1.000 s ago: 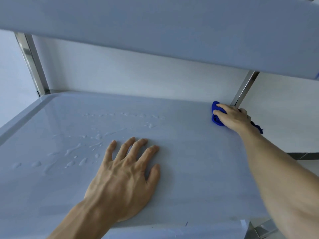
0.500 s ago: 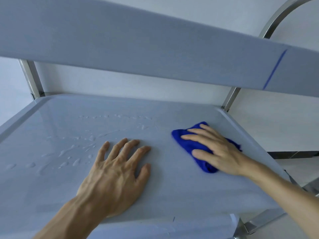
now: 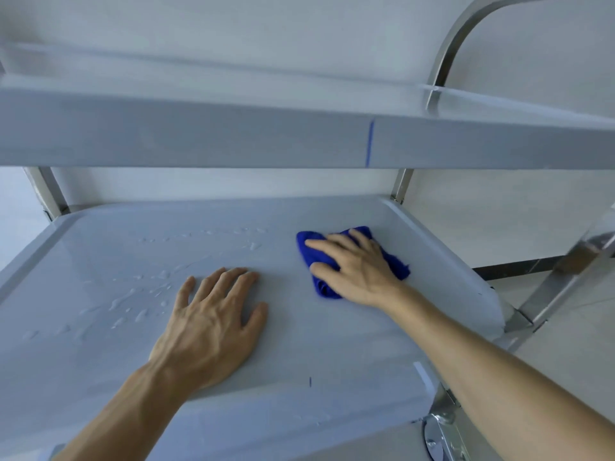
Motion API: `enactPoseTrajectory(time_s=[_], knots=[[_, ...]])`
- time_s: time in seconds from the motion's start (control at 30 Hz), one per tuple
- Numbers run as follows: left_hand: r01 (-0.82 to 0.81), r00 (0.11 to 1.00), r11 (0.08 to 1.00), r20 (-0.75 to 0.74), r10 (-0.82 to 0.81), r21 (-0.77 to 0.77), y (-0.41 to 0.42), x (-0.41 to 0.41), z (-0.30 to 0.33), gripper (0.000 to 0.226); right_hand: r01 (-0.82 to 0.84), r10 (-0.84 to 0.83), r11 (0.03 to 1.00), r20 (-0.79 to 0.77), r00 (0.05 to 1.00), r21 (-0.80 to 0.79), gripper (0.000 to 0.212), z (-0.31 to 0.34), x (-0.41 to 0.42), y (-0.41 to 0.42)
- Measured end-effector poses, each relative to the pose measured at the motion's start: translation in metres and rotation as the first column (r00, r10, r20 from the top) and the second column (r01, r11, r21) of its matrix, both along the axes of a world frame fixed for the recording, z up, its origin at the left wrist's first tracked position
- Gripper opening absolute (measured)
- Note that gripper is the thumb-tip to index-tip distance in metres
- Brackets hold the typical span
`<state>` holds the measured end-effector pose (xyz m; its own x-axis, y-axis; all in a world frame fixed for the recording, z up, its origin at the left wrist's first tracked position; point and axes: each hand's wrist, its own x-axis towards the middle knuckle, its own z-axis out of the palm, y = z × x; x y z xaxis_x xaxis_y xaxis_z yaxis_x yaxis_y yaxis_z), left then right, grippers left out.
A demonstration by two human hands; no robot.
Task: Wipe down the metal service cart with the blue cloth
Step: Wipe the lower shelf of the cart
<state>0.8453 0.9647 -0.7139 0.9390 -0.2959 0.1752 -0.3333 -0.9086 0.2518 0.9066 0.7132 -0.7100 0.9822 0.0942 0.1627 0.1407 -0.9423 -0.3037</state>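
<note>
1. The right hand (image 3: 361,267) lies palm down on the blue cloth (image 3: 314,247), its fingers (image 3: 321,244) nearly straight and spread over the bunched fabric, the thumb lying along the cloth's near edge. The fingers press rather than clutch; none is wrapped round the cloth.
2. The blue cloth sits crumpled under that hand on the right half of the middle shelf (image 3: 332,344) of the metal service cart. Its edges show past the fingertips on the left, below the thumb, and behind the wrist on the right. It lies near the shelf's raised right rim but apart from it.
3. The left hand (image 3: 213,324) rests flat on the same shelf, left of the cloth and a little nearer the camera. Its fingers (image 3: 229,284) are straight and slightly fanned, the thumb out to the right, and it holds nothing. A bare strip of shelf separates the two hands.
4. Water droplets (image 3: 139,304) and short streaks are scattered on the shelf to the left of the left hand and beyond its fingertips, with a fainter line of them (image 3: 206,232) towards the back of the shelf.
5. Both bare forearms come in from the bottom of the view, the right one crossing the shelf's front right corner.
6. The upper shelf (image 3: 199,141) spans the view above the hands, with a thin blue mark (image 3: 369,144) running down its front edge.
7. Shiny metal uprights stand at the back left (image 3: 46,194) and back right (image 3: 401,186) corners, and a curved handle bar (image 3: 456,38) rises at the top right.
8. Behind the cart is a pale wall (image 3: 499,221).
</note>
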Motion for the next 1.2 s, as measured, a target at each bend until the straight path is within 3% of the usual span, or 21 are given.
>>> enactPoseTrajectory(time_s=[0.17,0.33,0.4,0.47,0.53,0.63,0.7,0.83,0.9,1.0,1.07,1.2], knots=[[0.023,1.0,0.975,-0.008,-0.026,-0.219,0.003,-0.001,0.002,0.054,-0.151,0.151,0.989,-0.03,0.988,-0.007,0.055,0.005,-0.06,0.022],[0.009,1.0,0.824,0.021,0.004,-0.566,0.002,-0.004,0.009,0.044,-0.22,0.22,0.975,-0.08,0.972,0.018,0.055,0.01,-0.1,0.048],[-0.037,0.998,0.732,0.01,0.06,-0.681,0.005,-0.004,0.013,0.04,-0.273,0.288,0.954,-0.121,0.95,0.127,0.056,0.015,-0.109,0.058],[-0.062,0.994,0.701,0.021,0.11,-0.711,0.009,-0.003,0.013,0.037,-0.291,0.344,0.882,-0.083,0.935,0.37,0.053,0.023,-0.113,0.061],[-0.058,0.993,0.735,0.04,0.115,-0.676,0.011,-0.003,0.011,0.036,-0.182,0.205,0.826,0.016,0.979,0.534,0.045,0.029,-0.112,0.049],[0.007,0.996,0.81,0.077,0.047,-0.587,0.008,-0.005,0.008,0.035,0.134,-0.198,0.892,0.107,0.974,0.432,0.037,0.025,-0.11,0.011],[0.048,0.994,0.833,0.105,0.012,-0.552,0.007,-0.005,0.009,0.031,0.288,-0.334,0.876,0.056,0.941,0.386,0.035,0.016,-0.112,-0.007],[0.12,0.971,0.848,0.237,0.007,-0.516,-0.004,-0.013,0.019,0.023,0.32,-0.39,0.801,0.037,0.92,0.506,0.034,0.01,-0.112,-0.013],[0.224,0.961,0.852,0.252,-0.112,-0.474,-0.028,-0.023,0.026,0.023,0.327,-0.403,0.78,0.028,0.915,0.534,0.034,0.013,-0.11,-0.013],[0.323,0.946,0.923,0.104,-0.307,-0.211,-0.074,-0.037,0.024,0.042,0.326,-0.381,0.828,0.03,0.924,0.457,0.034,0.012,-0.11,-0.013],[0.281,0.96,0.96,-0.005,-0.281,0.0,-0.089,-0.039,0.016,0.05,0.337,-0.376,0.864,0.033,0.926,0.375,0.035,0.01,-0.111,-0.014],[0.236,0.967,0.967,0.075,-0.243,0.091,-0.054,-0.041,0.008,0.047,0.331,-0.349,0.913,0.036,0.936,0.239,0.036,0.007,-0.109,-0.017]])
